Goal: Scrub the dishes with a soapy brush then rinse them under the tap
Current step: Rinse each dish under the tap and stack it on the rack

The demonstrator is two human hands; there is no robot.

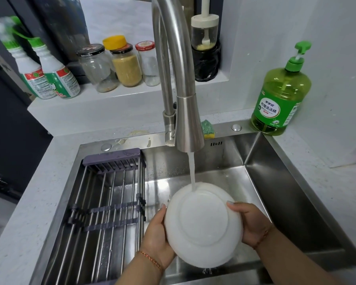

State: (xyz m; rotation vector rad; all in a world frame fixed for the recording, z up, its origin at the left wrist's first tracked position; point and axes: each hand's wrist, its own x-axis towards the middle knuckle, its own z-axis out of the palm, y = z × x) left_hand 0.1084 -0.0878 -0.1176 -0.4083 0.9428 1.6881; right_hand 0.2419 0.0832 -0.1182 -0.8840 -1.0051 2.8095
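Note:
A white plate (pixel 202 224) is held over the steel sink (pixel 292 194) with its underside turned up toward me. My left hand (pixel 155 233) grips its left rim and my right hand (pixel 250 221) grips its right rim, thumb on the underside. Water runs from the steel tap (pixel 188 122) and strikes the plate's far edge. Water drips off the plate's near edge. No brush is in view.
A metal drying rack (pixel 109 204) spans the sink's left half. A green dish-soap pump bottle (pixel 281 95) stands at the back right corner. A green-and-yellow sponge (pixel 207 129) lies behind the tap. Jars and bottles line the ledge (pixel 119 93) behind.

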